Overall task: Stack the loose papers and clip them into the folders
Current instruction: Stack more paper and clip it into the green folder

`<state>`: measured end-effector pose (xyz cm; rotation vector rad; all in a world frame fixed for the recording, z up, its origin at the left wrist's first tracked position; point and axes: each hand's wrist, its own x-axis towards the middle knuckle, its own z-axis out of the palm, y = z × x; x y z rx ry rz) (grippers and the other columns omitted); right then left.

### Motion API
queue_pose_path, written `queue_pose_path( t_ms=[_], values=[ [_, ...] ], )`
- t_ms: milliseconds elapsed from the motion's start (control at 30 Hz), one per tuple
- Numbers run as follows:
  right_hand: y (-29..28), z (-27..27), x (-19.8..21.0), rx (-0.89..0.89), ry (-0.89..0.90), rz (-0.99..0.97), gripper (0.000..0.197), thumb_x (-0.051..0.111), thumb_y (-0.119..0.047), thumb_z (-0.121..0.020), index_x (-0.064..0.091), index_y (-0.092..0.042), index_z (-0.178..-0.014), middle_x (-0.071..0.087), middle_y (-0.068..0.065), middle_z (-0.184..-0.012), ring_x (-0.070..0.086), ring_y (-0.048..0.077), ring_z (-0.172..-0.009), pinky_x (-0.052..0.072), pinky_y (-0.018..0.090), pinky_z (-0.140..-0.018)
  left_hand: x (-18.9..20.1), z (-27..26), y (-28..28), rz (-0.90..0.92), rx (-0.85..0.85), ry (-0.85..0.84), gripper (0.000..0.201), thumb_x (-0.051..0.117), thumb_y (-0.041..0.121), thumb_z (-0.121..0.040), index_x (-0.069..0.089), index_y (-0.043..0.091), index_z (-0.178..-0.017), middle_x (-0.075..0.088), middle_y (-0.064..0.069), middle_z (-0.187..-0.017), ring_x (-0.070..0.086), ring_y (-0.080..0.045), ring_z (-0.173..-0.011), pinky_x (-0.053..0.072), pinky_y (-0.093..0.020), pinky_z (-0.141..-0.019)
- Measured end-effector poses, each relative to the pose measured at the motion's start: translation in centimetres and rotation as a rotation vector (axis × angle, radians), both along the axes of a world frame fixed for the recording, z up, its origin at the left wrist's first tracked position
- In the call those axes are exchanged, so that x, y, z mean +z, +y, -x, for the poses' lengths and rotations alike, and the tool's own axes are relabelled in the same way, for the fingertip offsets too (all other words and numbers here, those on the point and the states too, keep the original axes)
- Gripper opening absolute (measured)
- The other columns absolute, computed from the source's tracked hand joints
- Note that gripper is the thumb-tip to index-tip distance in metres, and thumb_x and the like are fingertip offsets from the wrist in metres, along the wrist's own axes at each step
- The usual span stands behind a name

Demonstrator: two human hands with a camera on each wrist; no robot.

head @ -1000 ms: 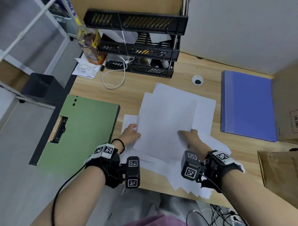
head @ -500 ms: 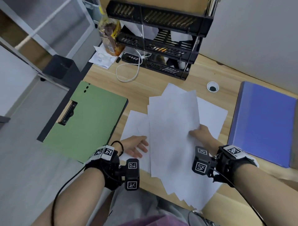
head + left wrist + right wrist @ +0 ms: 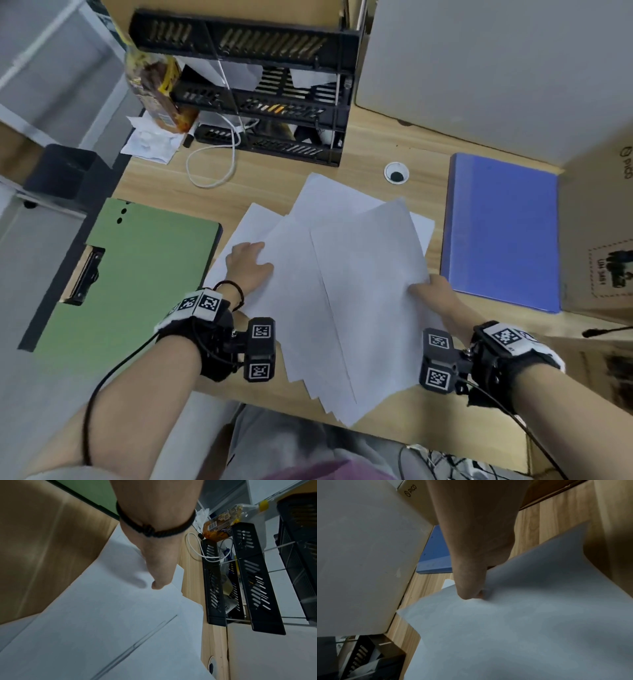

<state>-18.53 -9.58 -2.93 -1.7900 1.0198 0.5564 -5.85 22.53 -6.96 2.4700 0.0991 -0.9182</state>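
Observation:
Several white loose papers (image 3: 342,291) lie fanned across the middle of the wooden desk (image 3: 359,161), their near corners past its front edge. My right hand (image 3: 419,291) pinches the right edge of the top sheets, thumb on top (image 3: 471,595) and the fingers hidden beneath, and that edge is lifted off the desk. My left hand (image 3: 262,255) lies flat on the left sheets, its thumb (image 3: 157,585) pressing on the paper (image 3: 102,615). A green folder (image 3: 137,274) with a black clip (image 3: 85,274) lies open at the left. To the right of the papers is a shut blue folder (image 3: 503,233).
A black tiered tray rack (image 3: 274,102) stands at the back, with a white cable (image 3: 219,164), a snack bag (image 3: 154,85) and crumpled tissue (image 3: 150,140) beside it. A cardboard box (image 3: 599,222) borders the blue folder on the right. A cable hole (image 3: 396,173) sits behind the papers.
My right hand has gone from the middle of the sheets to their right edge and now pinches it. My left hand slid forward along the left sheets.

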Motion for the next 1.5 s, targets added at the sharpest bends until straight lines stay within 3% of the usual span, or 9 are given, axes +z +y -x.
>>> queue_pose_path(
  t_ms=[100, 233, 333, 533, 700, 800, 967, 1267, 1500],
  values=[
    [1.0, 0.1, -0.2, 0.046, -0.031, -0.069, 0.029, 0.05, -0.008, -0.088, 0.062, -0.004, -0.114, 0.071, 0.012, -0.103, 0.069, 0.032, -0.091, 0.056, 0.048, -0.087, 0.0, 0.6, -0.6, 0.029, 0.049, -0.024, 0.069, 0.059, 0.044, -0.07, 0.046, 0.012, -0.13, 0.043, -0.015, -0.134, 0.035, -0.036, -0.128, 0.031, -0.043, -0.105],
    [2.8, -0.3, -0.5, 0.21, -0.052, -0.059, 0.029, 0.058, -0.016, -0.088, 0.058, -0.012, -0.117, 0.067, 0.005, -0.112, 0.066, 0.026, -0.098, 0.054, 0.045, -0.091, 0.1, 2.4, -1.6, 0.157, 0.181, 0.016, 0.087, 0.074, 0.017, -0.076, 0.023, 0.014, -0.147, 0.026, -0.012, -0.141, 0.037, -0.029, -0.128, 0.036, -0.037, -0.106],
    [3.4, -0.3, -1.0, 0.234, -0.044, -0.064, 0.037, 0.069, -0.018, -0.084, 0.055, -0.013, -0.118, 0.064, 0.003, -0.11, 0.065, 0.026, -0.099, 0.054, 0.044, -0.09, 0.0, 3.6, -1.8, 0.224, 0.21, 0.011, 0.086, 0.073, 0.008, -0.076, 0.024, 0.017, -0.146, 0.044, -0.011, -0.126, 0.048, -0.024, -0.108, 0.042, -0.032, -0.091],
    [4.6, 0.2, -1.5, 0.278, -0.016, -0.193, 0.03, 0.069, -0.009, -0.084, 0.066, -0.006, -0.114, 0.072, 0.011, -0.107, 0.071, 0.026, -0.092, 0.058, 0.035, -0.082, 0.9, 5.0, -1.8, 0.391, 0.121, 0.017, 0.024, 0.066, 0.011, -0.086, 0.063, 0.016, -0.109, 0.067, -0.002, -0.1, 0.061, -0.016, -0.088, 0.043, -0.015, -0.071],
    [4.1, 0.3, -1.1, 0.201, -0.083, -0.111, 0.029, 0.057, -0.008, -0.09, 0.061, -0.009, -0.118, 0.07, 0.011, -0.105, 0.069, 0.027, -0.088, 0.057, 0.036, -0.074, 1.5, 4.0, -0.7, 0.496, 0.227, -0.035, 0.008, 0.061, 0.019, -0.091, 0.064, 0.023, -0.084, 0.064, 0.007, -0.081, 0.057, -0.011, -0.078, 0.044, -0.021, -0.074],
    [2.2, 0.5, -1.0, -0.011, -0.134, 0.096, 0.03, 0.049, -0.009, -0.082, 0.059, -0.011, -0.11, 0.068, 0.012, -0.093, 0.067, 0.036, -0.085, 0.058, 0.048, -0.073, 1.0, 3.0, 0.8, 0.416, 0.387, -0.15, 0.019, 0.054, 0.011, -0.091, 0.065, 0.018, -0.106, 0.061, 0.003, -0.1, 0.055, -0.016, -0.096, 0.043, -0.027, -0.089],
    [-0.4, 1.5, -0.2, -0.227, -0.091, 0.24, 0.029, 0.045, -0.003, -0.088, 0.058, -0.004, -0.114, 0.059, 0.013, -0.093, 0.057, 0.032, -0.085, 0.045, 0.036, -0.071, 0.1, 3.3, 2.3, 0.33, 0.395, -0.089, 0.03, 0.054, 0.008, -0.089, 0.062, 0.016, -0.117, 0.06, 0.001, -0.106, 0.055, -0.017, -0.102, 0.041, -0.028, -0.092],
    [3.1, 2.6, -1.4, -0.131, -0.047, -0.119, 0.029, 0.051, -0.003, -0.089, 0.059, 0.004, -0.116, 0.07, 0.014, -0.095, 0.068, 0.032, -0.081, 0.056, 0.035, -0.068, -0.3, 4.5, 0.7, 0.405, 0.43, 0.036, 0.044, 0.069, 0.011, -0.077, 0.055, 0.022, -0.118, 0.064, 0.001, -0.101, 0.063, -0.031, -0.103, 0.051, -0.045, -0.095],
    [4.0, 2.6, -1.3, -0.166, -0.057, -0.215, 0.027, 0.048, -0.002, -0.092, 0.057, -0.004, -0.117, 0.068, 0.006, -0.088, 0.067, 0.023, -0.073, 0.052, 0.023, -0.048, -0.2, 5.3, -1.1, 0.41, 0.211, -0.017, 0.039, 0.063, 0.021, -0.089, 0.058, 0.012, -0.127, 0.061, -0.004, -0.12, 0.056, -0.025, -0.111, 0.043, -0.03, -0.094]
  ],
)
